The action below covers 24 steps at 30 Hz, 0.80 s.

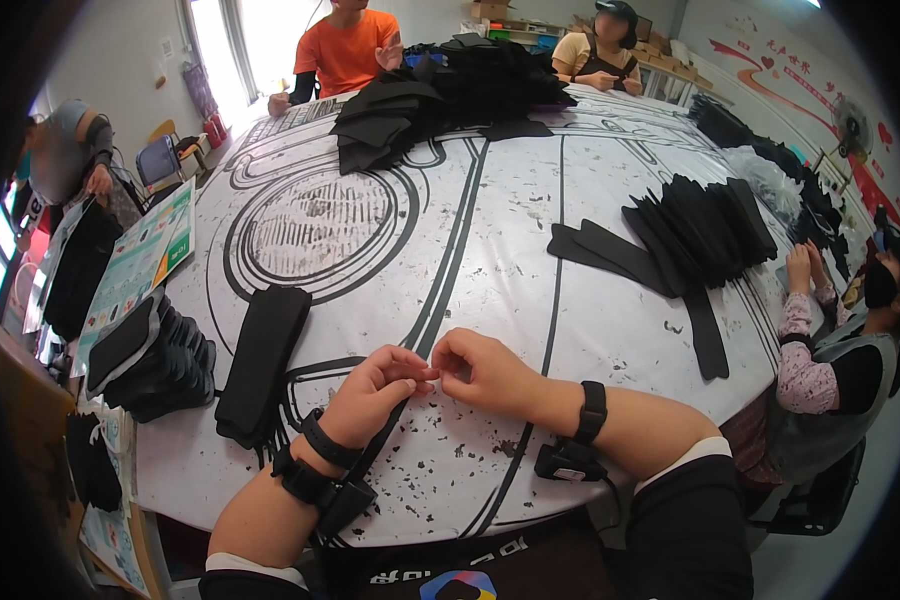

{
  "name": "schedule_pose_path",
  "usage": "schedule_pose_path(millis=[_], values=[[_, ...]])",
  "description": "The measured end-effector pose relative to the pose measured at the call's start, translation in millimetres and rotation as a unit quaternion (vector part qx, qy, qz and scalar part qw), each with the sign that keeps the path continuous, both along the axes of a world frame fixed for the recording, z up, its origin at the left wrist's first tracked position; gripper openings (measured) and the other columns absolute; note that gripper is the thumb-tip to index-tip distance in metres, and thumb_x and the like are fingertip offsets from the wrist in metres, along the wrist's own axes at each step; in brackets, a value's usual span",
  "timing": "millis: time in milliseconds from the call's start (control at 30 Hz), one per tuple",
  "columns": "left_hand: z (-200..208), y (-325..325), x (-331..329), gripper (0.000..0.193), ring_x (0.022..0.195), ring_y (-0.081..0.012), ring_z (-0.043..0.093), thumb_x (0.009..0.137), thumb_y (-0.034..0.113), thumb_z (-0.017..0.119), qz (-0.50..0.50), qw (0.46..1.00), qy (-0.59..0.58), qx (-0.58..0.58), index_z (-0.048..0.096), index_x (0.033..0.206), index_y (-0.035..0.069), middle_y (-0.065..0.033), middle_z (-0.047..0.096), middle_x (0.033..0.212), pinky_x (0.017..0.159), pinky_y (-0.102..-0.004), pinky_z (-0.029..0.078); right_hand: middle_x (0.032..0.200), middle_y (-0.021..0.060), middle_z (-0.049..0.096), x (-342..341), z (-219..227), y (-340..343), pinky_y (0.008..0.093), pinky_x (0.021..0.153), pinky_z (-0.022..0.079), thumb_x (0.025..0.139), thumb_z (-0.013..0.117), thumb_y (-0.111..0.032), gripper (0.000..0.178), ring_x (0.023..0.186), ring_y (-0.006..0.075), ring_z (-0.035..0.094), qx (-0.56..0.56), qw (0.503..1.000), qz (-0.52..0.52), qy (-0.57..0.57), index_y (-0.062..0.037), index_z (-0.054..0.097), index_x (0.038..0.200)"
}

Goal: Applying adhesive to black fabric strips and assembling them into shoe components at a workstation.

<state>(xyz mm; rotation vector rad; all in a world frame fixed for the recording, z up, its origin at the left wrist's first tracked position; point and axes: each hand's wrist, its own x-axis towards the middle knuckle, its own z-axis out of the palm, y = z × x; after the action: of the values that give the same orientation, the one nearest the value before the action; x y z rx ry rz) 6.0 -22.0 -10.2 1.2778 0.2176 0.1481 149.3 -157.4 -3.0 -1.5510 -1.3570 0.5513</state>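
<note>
My left hand (382, 388) and my right hand (485, 376) meet over the near middle of the table, their fingertips pinched together and touching or almost touching. Whatever lies between the fingertips, if anything, is too small to make out. Both wrists carry black straps with small boxes. Nearest to my left hand is a neat bundle of long black fabric pieces (263, 355). Beyond it, at the left edge, stands a stack of black and grey pads (150, 350). To the right of my right hand, a single black strip (707, 335) sticks out from a fanned row of black strips (705, 230).
A white table cover (500, 230) with black line drawings and worn specks spreads before me. A large heap of black pieces (440, 95) sits at the far side. Co-workers sit around the table. A clear plastic bag (760, 180) lies at the right, and a green-white printed board (145, 255) at the left.
</note>
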Motion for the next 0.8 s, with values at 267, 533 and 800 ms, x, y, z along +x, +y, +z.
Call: schedule_pose_path(millis=[267,533,800], values=[[1.9,1.3,-1.4,0.021,0.092,-0.0178,0.057,0.083,-0.003,0.045,-0.004,1.000,0.003,-0.002,0.049,0.103,0.002,-0.0130,0.059,0.104,0.086,-0.0326,0.044,0.078,0.0136,0.055,-0.7,3.1,0.7,0.0331,0.064,0.045,0.076,0.054,-0.002,0.013,0.072,0.0260,0.056,-0.033,0.998,-0.017,-0.045,-0.0018,0.049,0.087],[3.6,2.4,0.0,0.020,0.094,-0.0178,0.058,0.084,-0.003,0.045,-0.024,1.000,0.012,0.000,0.049,0.103,0.001,-0.0129,0.059,0.104,0.086,-0.0297,0.045,0.085,0.0148,0.050,0.6,-4.8,-0.7,0.0385,0.070,0.043,0.070,0.050,0.006,0.021,0.081,0.0334,0.051,0.002,0.983,0.029,-0.183,-0.0027,0.046,0.089],[3.3,0.8,-1.8,0.020,0.092,-0.0196,0.058,0.082,-0.004,0.045,-0.024,1.000,0.008,0.011,0.050,0.101,0.001,-0.0128,0.060,0.100,0.084,-0.0321,0.045,0.089,0.0157,0.044,-2.1,-2.8,-3.6,0.0380,0.067,0.044,0.067,0.050,0.007,0.024,0.077,0.0338,0.051,-0.029,0.973,0.056,-0.222,-0.0020,0.043,0.089]])
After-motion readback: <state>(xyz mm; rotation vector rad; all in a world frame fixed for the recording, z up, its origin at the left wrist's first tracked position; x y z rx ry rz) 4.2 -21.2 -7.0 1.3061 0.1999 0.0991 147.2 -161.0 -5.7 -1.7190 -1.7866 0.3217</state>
